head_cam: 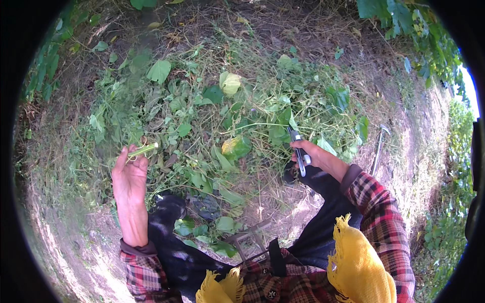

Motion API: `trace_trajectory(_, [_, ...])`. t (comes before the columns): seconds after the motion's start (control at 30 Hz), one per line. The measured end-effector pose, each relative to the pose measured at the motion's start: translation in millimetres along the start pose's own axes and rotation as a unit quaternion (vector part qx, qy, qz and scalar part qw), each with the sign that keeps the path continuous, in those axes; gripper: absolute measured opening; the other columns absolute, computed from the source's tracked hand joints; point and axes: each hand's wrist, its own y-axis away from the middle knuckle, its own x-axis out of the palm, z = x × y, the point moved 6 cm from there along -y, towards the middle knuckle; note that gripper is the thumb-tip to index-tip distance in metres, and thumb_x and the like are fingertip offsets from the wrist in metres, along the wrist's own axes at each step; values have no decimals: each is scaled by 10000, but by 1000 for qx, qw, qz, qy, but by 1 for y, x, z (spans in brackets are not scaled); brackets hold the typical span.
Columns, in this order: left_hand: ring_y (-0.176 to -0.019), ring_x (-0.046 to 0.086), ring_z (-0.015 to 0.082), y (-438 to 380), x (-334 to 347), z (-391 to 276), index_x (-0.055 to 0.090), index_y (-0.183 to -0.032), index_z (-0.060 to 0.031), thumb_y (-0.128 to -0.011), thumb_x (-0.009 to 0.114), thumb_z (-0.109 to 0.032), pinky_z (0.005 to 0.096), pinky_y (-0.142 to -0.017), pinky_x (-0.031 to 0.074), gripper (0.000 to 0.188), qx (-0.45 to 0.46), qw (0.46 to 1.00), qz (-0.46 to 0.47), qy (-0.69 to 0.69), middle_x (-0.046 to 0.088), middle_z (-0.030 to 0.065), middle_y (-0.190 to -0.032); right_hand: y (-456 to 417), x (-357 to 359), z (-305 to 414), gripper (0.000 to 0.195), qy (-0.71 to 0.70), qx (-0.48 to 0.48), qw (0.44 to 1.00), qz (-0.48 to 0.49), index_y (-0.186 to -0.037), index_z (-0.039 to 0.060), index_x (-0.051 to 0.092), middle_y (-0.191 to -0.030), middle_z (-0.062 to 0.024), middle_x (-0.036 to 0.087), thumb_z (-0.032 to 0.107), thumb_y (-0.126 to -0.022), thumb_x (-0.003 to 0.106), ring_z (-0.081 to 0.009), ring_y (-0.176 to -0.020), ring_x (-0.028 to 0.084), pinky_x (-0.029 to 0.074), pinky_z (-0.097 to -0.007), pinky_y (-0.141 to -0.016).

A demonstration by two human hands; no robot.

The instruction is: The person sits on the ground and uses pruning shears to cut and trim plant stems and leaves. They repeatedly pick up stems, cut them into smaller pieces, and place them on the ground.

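My left hand (130, 170) is raised palm-up at the left. A short, thick green stem piece (143, 150) with a pale cut end and thin tendrils lies between its thumb and fingers. On the right, my right hand (312, 152) is wrapped around grey-handled pruning shears (299, 153). The blades point away from me into the vines and are partly lost among leaves. Before me spreads a heap of cut green vines (197, 125) with broad leaves, some yellowing. A yellow-green leaf (237, 147) lies on the heap between my hands.
A slim long-handled tool with a hammer-like head (379, 147) lies on the ground at the right. A low frame (248, 240), perhaps a stool, shows between my legs. Leafy plants (420, 38) border the plot. Yellow fringed cloth (358, 261) hangs over my plaid shirt.
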Motion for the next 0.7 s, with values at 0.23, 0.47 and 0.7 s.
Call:
trace_trajectory(0.23, [-770, 607, 168, 0, 3, 1, 523, -1028, 8, -898, 584, -57, 287, -613, 490, 157, 2, 1000, 23, -3, 637, 110, -906, -28, -3, 8, 340, -12, -10, 1000, -11, -990, 83, 505, -879, -89, 551, 380, -859, 607, -212, -783, 598, 548, -460, -669])
trace_trajectory(0.47, [-785, 604, 166, -2, 2, 1, 530, -1024, 3, -900, 586, -60, 289, -628, 491, 150, -1, 1000, 15, 3, 633, 107, -907, -13, -17, 47, 266, -222, -92, 971, -3, -860, 65, 493, -681, -23, 475, 296, -837, 624, -132, -529, 475, 475, -338, -514])
trace_trajectory(0.7, [-797, 602, 157, 4, 3, -5, 521, -1021, 1, -910, 573, -66, 285, -642, 497, 139, -2, 1000, 21, -4, 624, 101, -906, 45, -87, 138, 250, -396, -258, 879, 58, -885, 35, 484, -697, -22, 469, 238, -818, 614, -110, -547, 425, 364, -259, -514])
